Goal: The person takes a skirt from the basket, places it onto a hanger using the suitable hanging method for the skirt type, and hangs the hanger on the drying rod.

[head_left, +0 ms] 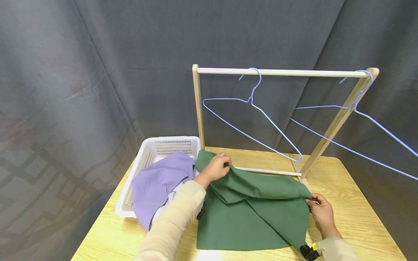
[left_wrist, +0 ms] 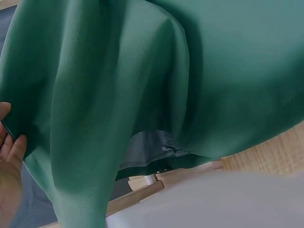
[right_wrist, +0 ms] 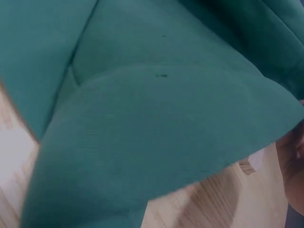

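A dark green cloth garment (head_left: pixel 251 224) lies partly folded over the wooden table, its upper part lifted in loose folds. My left hand (head_left: pixel 217 167) pinches its top edge near the left side. At the right corner, my right hand (head_left: pixel 321 214) holds the edge between thumb and fingers. The left wrist view shows the left fingers (left_wrist: pixel 17 148) at the green edge, and a greyish stitched inner part (left_wrist: pixel 145 149) within a fold. From the right wrist, the cloth (right_wrist: pixel 156 123) fills most of the picture, with the right hand (right_wrist: pixel 292 166) at its edge.
A white basket (head_left: pixel 125 203) left of the garment holds purple and pale clothing (head_left: pixel 160 181), which hangs over its front. Behind stands a wooden rack (head_left: pixel 197 105) with a white rail (head_left: pixel 294 73). Two blue wire hangers (head_left: pixel 251 99) hang there, the right one (head_left: pixel 356 105) reaching forward.
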Action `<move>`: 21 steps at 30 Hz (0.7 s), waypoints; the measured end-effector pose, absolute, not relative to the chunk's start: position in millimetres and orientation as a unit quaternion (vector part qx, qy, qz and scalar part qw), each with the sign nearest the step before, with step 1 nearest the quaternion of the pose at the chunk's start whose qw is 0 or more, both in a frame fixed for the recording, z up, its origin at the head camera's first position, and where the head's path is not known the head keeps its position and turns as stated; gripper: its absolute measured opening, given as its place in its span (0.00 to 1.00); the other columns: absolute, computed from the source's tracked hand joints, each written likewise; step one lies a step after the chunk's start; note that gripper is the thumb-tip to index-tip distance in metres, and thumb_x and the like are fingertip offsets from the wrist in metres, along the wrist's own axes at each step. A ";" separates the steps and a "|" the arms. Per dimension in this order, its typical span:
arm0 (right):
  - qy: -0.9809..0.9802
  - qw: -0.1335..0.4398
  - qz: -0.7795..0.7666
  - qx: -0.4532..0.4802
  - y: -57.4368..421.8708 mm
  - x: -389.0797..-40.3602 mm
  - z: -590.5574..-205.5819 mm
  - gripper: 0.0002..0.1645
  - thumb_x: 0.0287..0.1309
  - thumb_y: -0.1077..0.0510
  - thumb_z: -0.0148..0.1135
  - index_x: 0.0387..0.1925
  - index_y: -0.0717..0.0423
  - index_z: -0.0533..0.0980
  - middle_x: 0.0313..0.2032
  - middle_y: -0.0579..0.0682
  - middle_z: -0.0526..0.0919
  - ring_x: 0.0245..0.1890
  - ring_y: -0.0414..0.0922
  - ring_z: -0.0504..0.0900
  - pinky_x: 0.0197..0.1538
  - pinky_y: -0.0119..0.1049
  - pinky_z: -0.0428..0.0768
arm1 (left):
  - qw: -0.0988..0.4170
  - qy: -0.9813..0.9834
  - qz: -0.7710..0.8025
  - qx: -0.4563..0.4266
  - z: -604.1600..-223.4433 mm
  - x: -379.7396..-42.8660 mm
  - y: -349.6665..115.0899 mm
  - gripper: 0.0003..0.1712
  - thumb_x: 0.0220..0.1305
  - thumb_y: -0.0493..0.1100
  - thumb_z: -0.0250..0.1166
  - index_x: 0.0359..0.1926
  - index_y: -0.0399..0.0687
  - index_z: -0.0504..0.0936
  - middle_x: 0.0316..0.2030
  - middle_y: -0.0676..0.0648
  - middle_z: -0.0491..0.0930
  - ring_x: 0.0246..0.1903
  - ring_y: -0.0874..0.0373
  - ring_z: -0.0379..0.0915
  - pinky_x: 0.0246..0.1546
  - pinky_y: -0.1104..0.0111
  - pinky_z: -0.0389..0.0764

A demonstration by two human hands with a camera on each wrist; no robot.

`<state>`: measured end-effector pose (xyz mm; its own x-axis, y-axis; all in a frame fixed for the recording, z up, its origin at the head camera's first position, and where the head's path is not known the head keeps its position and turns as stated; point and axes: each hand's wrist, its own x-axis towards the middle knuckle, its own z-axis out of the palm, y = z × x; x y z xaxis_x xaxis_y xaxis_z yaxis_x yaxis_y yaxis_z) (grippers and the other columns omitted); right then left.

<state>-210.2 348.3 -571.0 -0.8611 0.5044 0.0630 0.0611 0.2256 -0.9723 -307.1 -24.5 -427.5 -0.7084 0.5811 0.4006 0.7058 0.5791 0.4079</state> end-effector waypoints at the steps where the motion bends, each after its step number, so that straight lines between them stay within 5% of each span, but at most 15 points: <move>1: -0.752 0.183 0.607 -0.180 349.4 -210.0 -570.8 0.13 0.52 0.68 0.55 0.29 0.44 0.75 0.26 0.43 0.72 0.21 0.32 0.71 0.21 0.25 0.72 | 0.109 -0.881 -0.280 -0.364 -428.3 -307.3 -24.3 0.06 0.46 0.31 0.58 0.26 0.45 0.74 0.31 0.49 0.73 0.34 0.56 0.68 0.39 0.69 0.69; 7: -0.737 0.130 0.647 -0.147 355.4 -209.1 -571.7 0.06 0.49 0.59 0.61 0.30 0.45 0.75 0.23 0.40 0.72 0.23 0.33 0.70 0.25 0.25 0.71 | 0.091 -0.879 -0.314 -0.346 -430.7 -306.6 -24.2 0.05 0.49 0.30 0.58 0.27 0.44 0.74 0.33 0.48 0.73 0.36 0.55 0.69 0.39 0.68 0.69; 11: -0.737 0.084 0.658 -0.130 356.4 -212.6 -572.0 0.10 0.49 0.51 0.61 0.34 0.48 0.73 0.28 0.39 0.72 0.28 0.35 0.70 0.32 0.26 0.71 | 0.084 -0.883 -0.320 -0.333 -431.6 -306.7 -24.1 0.05 0.51 0.31 0.58 0.28 0.44 0.74 0.34 0.48 0.73 0.38 0.55 0.69 0.40 0.68 0.70; 17: -0.687 0.033 0.721 -0.084 359.1 -222.6 -567.7 0.07 0.53 0.54 0.57 0.34 0.50 0.71 0.29 0.41 0.73 0.27 0.36 0.72 0.30 0.29 0.72 | 0.078 -0.885 -0.325 -0.324 -430.8 -305.1 -24.2 0.04 0.52 0.32 0.58 0.30 0.45 0.74 0.34 0.48 0.72 0.39 0.55 0.69 0.41 0.67 0.69; 21: -0.699 -0.018 0.712 -0.062 342.5 -217.8 -531.2 0.04 0.55 0.52 0.54 0.33 0.46 0.72 0.29 0.39 0.74 0.28 0.35 0.73 0.31 0.31 0.74 | 0.076 -0.886 -0.324 -0.323 -430.4 -305.2 -24.7 0.04 0.53 0.33 0.58 0.30 0.45 0.75 0.34 0.49 0.72 0.39 0.55 0.69 0.42 0.68 0.69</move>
<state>-217.8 342.5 -531.2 -0.9917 0.0605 -0.1134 0.1123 -0.0211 -0.9934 -305.2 -24.7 -430.4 -0.7794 0.5236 0.3441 0.6220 0.5805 0.5254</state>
